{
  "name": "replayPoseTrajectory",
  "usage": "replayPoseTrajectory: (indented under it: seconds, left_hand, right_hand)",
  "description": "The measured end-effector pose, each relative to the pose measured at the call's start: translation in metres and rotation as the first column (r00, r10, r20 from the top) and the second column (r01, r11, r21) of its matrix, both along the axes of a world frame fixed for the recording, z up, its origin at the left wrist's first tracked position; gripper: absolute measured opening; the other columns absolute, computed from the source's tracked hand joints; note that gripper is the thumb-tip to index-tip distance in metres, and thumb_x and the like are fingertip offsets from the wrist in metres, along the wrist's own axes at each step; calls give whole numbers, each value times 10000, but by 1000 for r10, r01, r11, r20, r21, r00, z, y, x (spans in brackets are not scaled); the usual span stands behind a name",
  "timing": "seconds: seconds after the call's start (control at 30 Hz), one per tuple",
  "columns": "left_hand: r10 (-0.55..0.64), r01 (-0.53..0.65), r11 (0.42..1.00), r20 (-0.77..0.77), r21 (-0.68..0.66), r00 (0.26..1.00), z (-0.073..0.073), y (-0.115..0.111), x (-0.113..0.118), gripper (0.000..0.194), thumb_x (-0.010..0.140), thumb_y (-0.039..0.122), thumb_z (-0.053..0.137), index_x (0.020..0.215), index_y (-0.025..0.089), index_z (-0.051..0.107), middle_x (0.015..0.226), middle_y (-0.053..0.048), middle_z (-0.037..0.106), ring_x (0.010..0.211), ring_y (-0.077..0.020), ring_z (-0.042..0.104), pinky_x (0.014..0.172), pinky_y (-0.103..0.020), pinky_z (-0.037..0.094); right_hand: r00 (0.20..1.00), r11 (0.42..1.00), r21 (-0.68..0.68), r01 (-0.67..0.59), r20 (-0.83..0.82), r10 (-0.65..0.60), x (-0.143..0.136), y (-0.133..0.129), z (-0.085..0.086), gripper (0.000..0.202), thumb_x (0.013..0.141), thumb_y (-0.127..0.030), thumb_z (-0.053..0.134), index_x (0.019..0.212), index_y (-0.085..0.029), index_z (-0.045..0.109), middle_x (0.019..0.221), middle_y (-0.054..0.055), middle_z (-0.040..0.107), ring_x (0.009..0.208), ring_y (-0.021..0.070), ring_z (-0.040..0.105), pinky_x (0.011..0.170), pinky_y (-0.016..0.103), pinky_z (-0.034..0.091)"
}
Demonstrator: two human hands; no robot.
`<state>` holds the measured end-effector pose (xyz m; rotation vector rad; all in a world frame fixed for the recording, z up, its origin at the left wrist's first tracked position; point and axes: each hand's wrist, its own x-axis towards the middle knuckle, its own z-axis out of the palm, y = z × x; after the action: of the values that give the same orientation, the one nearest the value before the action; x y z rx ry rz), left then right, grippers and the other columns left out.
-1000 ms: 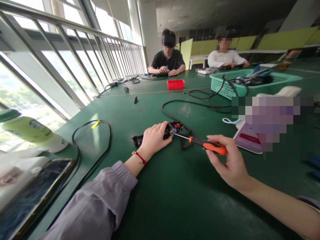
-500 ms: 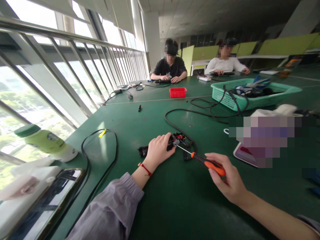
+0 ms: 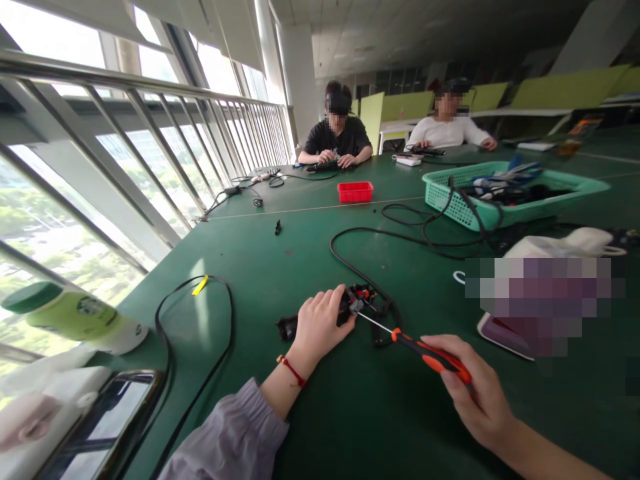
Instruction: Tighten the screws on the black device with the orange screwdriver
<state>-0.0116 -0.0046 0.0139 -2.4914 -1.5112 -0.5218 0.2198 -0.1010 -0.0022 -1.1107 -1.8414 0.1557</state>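
My left hand (image 3: pixel 320 325) is wrapped over a black corded device (image 3: pixel 287 327) and pins it to the green table (image 3: pixel 320 247). Its right end is opened up, with red parts and thin wires showing; much of its middle lies hidden under my fingers. In my right hand (image 3: pixel 480 393) is a screwdriver (image 3: pixel 440 361) with an orange and black handle. Its thin shaft slants up and left, and the tip meets the grey part at the exposed end; exactly what it touches is too small to tell. A black cable (image 3: pixel 345 235) runs off from the device.
A green basket (image 3: pixel 465 210) of cables stands at the right, a red tray (image 3: pixel 355 193) further back. At the left are a bottle (image 3: pixel 75 320), a phone (image 3: pixel 107 417) and a looped cord (image 3: pixel 231 313). A small black piece (image 3: pixel 277 227) lies mid-table. Two people sit opposite.
The view has shifted, so near things sit lower in it. My right hand and the screwdriver appear slightly further right and lower, with the tip still at the device. My left hand keeps its hold.
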Motion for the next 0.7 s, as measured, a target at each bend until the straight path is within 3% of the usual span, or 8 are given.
replayPoseTrajectory:
  seconds: [0.2,0.33,0.4,0.47,0.57,0.7]
  left_hand:
    - [1,-1,1000,-13,-2,1000,-1,0,0,476,812,375,520,1223,141,464,966,-59,667,853,-203,611,709,-335,470]
    - [6,-6,1000,-21,7,1000,-2,-1,0,482,811,372,520,1233,148,453,969,-59,666,858,-207,611,715,-337,467]
    - [5,-5,1000,-28,11,1000,-2,-1,0,489,813,371,519,1238,142,447,973,-61,662,864,-210,611,718,-341,468]
    - [5,-4,1000,-33,13,999,-2,-1,1,492,818,378,512,1242,139,443,979,-62,659,871,-212,610,724,-341,466]
    - [8,-7,1000,-35,7,999,-2,-1,1,480,827,389,498,1235,141,447,975,-59,659,876,-213,608,724,-337,465]
    - [0,1,1000,-32,11,999,-3,-1,1,465,834,397,485,1222,144,456,964,-50,661,882,-213,610,733,-337,464]
  right_hand:
    - [998,988,140,58,30,-63,-1,-1,-7,415,806,-179,518,1216,-209,465,1017,91,597,945,224,623,773,312,545]
    - [998,992,115,55,23,-58,-2,-1,-7,386,814,-180,518,1196,-210,478,1026,88,597,944,218,627,773,303,545]
    - [998,993,96,69,5,-70,-2,0,-4,344,825,-197,519,1168,-219,494,973,71,615,862,200,645,733,294,547]
    - [998,997,50,65,-9,-65,-3,1,-1,275,843,-215,508,1118,-223,515,864,38,624,672,149,639,594,245,535]
    - [998,998,-6,56,3,-56,-3,1,5,192,878,-236,468,1060,-224,528,723,-7,606,472,91,548,431,196,454]
    - [999,999,1,34,8,-34,-4,-1,5,186,894,-244,449,1062,-225,526,765,-1,612,509,88,561,472,194,468]
